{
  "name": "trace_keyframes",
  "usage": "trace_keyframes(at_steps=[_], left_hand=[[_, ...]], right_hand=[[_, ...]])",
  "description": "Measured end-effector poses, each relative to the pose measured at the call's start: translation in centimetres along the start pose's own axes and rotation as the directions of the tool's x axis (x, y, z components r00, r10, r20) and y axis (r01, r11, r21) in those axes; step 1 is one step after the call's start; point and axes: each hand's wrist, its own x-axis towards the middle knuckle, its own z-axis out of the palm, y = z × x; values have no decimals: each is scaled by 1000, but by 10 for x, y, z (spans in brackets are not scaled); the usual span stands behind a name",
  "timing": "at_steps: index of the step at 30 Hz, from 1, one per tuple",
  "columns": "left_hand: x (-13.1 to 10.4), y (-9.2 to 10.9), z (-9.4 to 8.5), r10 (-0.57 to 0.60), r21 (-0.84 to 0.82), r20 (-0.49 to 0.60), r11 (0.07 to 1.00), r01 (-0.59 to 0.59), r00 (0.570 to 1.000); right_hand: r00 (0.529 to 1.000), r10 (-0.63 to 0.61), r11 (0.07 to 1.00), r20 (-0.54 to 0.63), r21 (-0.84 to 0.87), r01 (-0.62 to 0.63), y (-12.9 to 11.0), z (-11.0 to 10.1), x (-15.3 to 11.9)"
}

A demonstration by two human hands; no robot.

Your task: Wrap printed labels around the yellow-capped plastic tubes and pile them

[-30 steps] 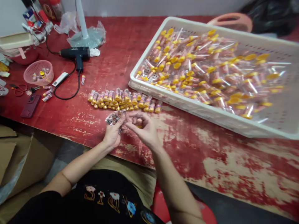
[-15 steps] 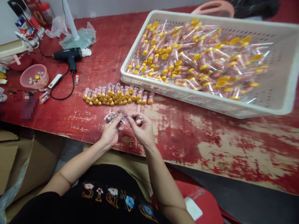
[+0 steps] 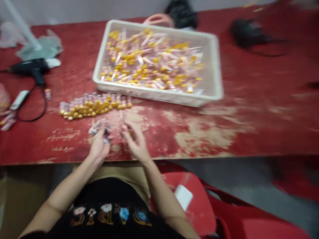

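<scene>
Hands over a worn red table point(image 3: 261, 126), head view; clock directions are read from the midpoint between the hands, with 12 at the top of the view. The left hand point(image 3: 99, 144), at 9 o'clock, has its thumb pressed over a small bunch of crumpled, shiny wrappers point(image 3: 95, 128), which project beyond the thumb and fingers. The right hand point(image 3: 136, 142), at 3 o'clock, is well apart from the left, its fingers curved and its thumb extended towards 10 o'clock; blur prevents telling whether the fingertips meet or pinch anything. Towards 11 o'clock, just beyond the wrappers, tubes point(image 3: 93, 105) with yellow caps lie packed side by side in a long band on the table. At 1 o'clock stands a white crate point(image 3: 159, 94), holding many more yellow-capped tubes in a loose heap, with its right end less full. At 10 o'clock lies a black heat gun point(image 3: 31, 68), its cord looping down near a lone tube point(image 3: 48, 94); a white strip point(image 3: 19, 100) lies between 9 and 10. A blurred black tool point(image 3: 249, 33) rests at 2 o'clock. At 4 o'clock, below the table edge, a white card point(image 3: 183, 196) lies on a red stool point(image 3: 200, 214).
</scene>
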Motion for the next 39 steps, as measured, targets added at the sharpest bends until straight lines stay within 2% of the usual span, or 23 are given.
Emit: trace_keyframes(at_steps=[2, 5, 9, 11, 15, 17, 19, 21, 24, 28, 33, 39], left_hand=[[-1, -3, 4, 33, -44, -47, 998, -35, 998], [-5, -3, 4, 46, -53, -61, 997, -49, 997], [-12, -4, 0, 39, -43, -45, 998, -41, 998], [-13, -5, -1, 29, -29, -34, 999, -30, 999], [-15, -7, -4, 18, 46, -2, 999, -18, 1000], [-17, -7, -6, 44, 82, 13, 996, -45, 999], [-18, -5, -9, 82, 107, 30, 991, -85, 996], [-20, -4, -11, 120, 135, 63, 983, -128, 991], [-22, -4, -15, 148, 202, 154, 963, -178, 977], [-25, -7, -21, 162, 272, 241, 935, -227, 957], [-31, -7, -28, 186, 293, 250, 921, -258, 950], [-36, -4, -31, 188, 264, 250, 931, -253, 950]], right_hand=[[994, -22, 999, -110, 30, 26, 3, -10, -12], [968, -108, 994, -228, 1, 112, 3, -11, -26], [940, -288, 952, -181, -157, 262, -2, -7, -28], [925, -357, 917, -128, -237, 322, -5, -8, -26], [880, -466, 837, -91, -368, 405, -14, -15, -27], [908, -419, 856, -4, -335, 394, -19, -20, -31], [941, -314, 912, 127, -236, 336, -23, -23, -35], [954, -248, 952, 169, -141, 273, -24, -23, -37], [969, -240, 964, 60, -98, 245, -22, -15, -36], [961, -267, 956, -75, -150, 254, -24, 0, -33], [940, -290, 951, -181, -162, 263, -30, 11, -30], [932, -293, 949, -213, -184, 257, -33, 19, -30]])
